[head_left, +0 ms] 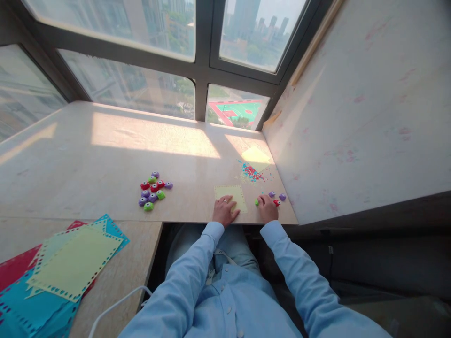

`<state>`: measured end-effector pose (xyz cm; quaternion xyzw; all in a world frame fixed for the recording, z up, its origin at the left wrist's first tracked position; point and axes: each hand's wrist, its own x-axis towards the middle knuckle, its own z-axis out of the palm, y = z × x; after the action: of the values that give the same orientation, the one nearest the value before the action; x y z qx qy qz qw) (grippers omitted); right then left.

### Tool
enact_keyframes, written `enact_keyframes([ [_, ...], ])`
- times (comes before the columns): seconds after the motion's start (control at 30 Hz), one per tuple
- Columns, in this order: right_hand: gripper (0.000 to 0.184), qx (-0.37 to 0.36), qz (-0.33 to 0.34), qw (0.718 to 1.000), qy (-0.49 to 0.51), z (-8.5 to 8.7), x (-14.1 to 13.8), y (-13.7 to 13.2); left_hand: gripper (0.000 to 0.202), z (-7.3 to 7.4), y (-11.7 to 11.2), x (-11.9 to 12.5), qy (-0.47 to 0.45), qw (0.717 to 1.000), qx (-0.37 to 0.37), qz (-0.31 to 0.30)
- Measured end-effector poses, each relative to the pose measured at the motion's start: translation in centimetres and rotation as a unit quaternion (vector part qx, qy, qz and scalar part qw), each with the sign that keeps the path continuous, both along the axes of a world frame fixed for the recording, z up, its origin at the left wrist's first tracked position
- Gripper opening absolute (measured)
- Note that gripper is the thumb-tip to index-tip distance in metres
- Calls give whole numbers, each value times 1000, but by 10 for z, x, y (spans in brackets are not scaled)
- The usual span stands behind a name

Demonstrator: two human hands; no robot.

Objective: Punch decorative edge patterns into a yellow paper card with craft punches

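Observation:
My left hand (224,211) lies flat with fingers spread on the near edge of a pale yellow paper square (231,195) near the table's front edge. My right hand (268,208) is curled over small paper punches: a green one (257,202) at its left, a red one (277,203) at its right; which of them it grips I cannot tell. Two purple punches (277,195) sit just beyond it. Farther back, a heap of red and blue paper confetti (252,172) lies beside another yellow sheet (256,156).
A cluster of several red, purple and green punches (152,190) sits left of centre on the beige table (105,155). Stacked punched-edge sheets in yellow, teal and red (70,263) lie on the lower surface at left. A wall (352,117) bounds the right; windows stand behind.

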<state>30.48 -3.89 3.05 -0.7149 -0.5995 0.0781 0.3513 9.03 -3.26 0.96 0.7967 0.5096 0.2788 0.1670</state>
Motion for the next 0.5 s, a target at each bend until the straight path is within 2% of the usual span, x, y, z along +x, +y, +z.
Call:
enact_keyframes([
  [0.17,24,-21,159,987,-23,-6,-20,-15,27,-1,0,0,8,1000,4,-1],
  [0.23,23,-30,190,981,-29,-11,-24,-19,26,-1,0,0,10,1000,4,-1],
  [0.3,23,-21,177,983,-35,-16,-24,-20,26,0,0,0,13,1000,3,-2],
  [0.5,26,41,65,997,-24,-38,-5,-19,27,2,-3,-1,45,999,2,-8],
])
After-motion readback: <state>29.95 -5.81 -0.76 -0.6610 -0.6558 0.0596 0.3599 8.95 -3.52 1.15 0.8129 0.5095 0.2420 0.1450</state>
